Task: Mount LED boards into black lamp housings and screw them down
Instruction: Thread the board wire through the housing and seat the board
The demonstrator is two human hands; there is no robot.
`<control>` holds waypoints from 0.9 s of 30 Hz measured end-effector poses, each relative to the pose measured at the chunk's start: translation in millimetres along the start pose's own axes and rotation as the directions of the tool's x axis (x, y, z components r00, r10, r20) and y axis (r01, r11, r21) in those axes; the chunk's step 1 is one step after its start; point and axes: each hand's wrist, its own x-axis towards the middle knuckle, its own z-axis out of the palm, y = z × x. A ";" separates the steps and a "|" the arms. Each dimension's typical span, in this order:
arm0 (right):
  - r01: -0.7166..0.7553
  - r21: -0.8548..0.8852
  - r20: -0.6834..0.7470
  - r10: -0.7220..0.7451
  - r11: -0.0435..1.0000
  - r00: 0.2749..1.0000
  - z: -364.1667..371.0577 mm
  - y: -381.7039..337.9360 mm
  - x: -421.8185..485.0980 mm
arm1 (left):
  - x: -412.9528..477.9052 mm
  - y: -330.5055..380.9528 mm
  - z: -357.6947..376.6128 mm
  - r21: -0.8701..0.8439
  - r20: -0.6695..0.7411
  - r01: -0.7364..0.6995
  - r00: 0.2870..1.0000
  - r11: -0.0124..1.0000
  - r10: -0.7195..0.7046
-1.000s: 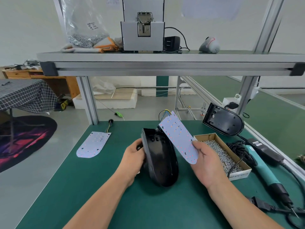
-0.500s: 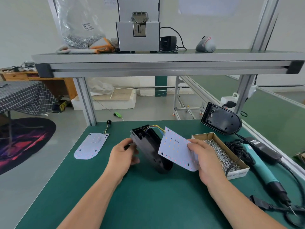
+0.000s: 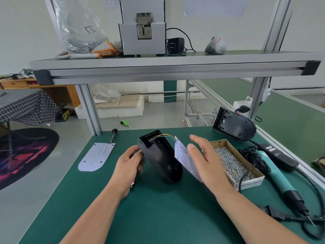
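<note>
While the left hand grips the black housing by its left edge, fingers curled round the rim, the housing sits tilted over the green table, its rounded end lowest and nearest the person. Just right of that grip, the LED board stands on edge, close against the housing's right side. The right hand lies flat along the board's outer face, fingers straight and slightly spread. Its fingertips are blurred, so the thumb may be only steadying the board's upper edge rather than pinching it. Thin coloured wires run from the housing's open far end to the board's top corner.

Just beyond the right hand's knuckles is the box of screws, and further right lies the teal screwdriver with its cable. Past the box, a second housing is propped upright. Well left of the left hand, a second board lies flat on the table.
</note>
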 end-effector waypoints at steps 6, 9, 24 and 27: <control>0.198 -0.194 0.139 -0.173 0.961 0.975 25.0 -35.8 5.6 | -0.6 1.8 -3.2 -0.094 -0.003 0.005 1.000 0.996 -0.005; 0.268 -0.349 0.199 -0.209 0.898 0.957 40.6 -50.5 15.3 | 0.3 1.4 -6.5 -0.136 0.007 0.028 1.000 0.990 -0.028; 0.216 -0.423 0.325 -0.075 0.880 0.943 97.2 -54.4 37.4 | 6.7 -7.5 -20.3 -0.433 0.187 0.133 0.981 0.891 -0.056; 0.174 -0.331 0.259 -0.088 0.927 0.962 97.8 -47.7 33.7 | 5.5 -6.2 -22.7 -0.448 0.253 0.149 0.967 0.881 -0.034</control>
